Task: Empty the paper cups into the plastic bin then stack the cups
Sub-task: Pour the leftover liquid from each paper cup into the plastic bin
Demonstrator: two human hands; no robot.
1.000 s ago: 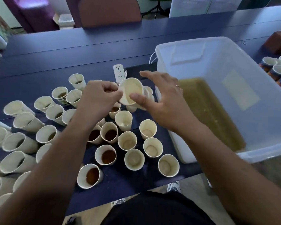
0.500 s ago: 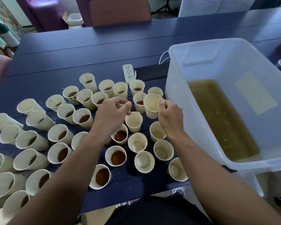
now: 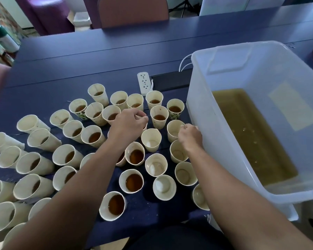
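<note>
Under right hand (image 3: 190,137), empty cup (image 3: 174,129)

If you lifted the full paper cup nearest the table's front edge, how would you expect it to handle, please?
The cup would probably feel bottom-heavy, since its dark liquid fills only the lower part. Its thin paper wall looks soft, so a firm squeeze would likely dent it and push the liquid up. Standing narrow and tall among close neighbours, it might tip and spill if nudged near the rim.

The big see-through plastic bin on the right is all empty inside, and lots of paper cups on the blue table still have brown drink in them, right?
Not quite. The head view shows the big see-through plastic bin already holds murky yellow-brown liquid across its bottom. The rest is right: lots of cream paper cups on the blue table still hold brown drink.
</note>
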